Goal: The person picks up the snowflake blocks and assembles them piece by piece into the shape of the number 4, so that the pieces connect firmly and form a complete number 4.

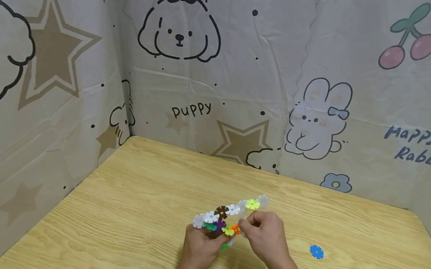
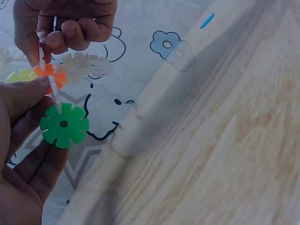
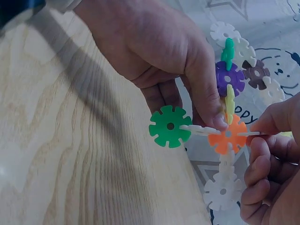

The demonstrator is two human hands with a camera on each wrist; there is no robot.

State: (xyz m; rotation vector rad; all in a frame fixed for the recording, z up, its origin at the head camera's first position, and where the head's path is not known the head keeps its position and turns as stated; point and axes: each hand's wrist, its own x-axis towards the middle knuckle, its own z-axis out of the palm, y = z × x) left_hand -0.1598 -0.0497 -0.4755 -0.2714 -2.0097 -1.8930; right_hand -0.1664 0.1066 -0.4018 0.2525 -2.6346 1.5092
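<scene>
A linked chain of notched flower-shaped plastic discs is in both hands above the table. My left hand (image 1: 199, 249) grips it from below; in the right wrist view its thumb presses by the orange disc (image 3: 228, 135). A green disc (image 2: 64, 125) hangs off a white disc beside the left fingers. My right hand (image 1: 266, 237) pinches a white disc (image 3: 253, 133) edge-on at the orange disc's slot. Purple (image 3: 229, 78), brown (image 3: 256, 74) and yellow (image 1: 252, 204) discs, with several white ones, make up the rest.
A loose blue disc (image 1: 317, 252) lies on the wooden table (image 1: 138, 178), to the right of the hands. A printed cloth (image 1: 254, 64) with cartoon animals and stars hangs behind the table and along its sides.
</scene>
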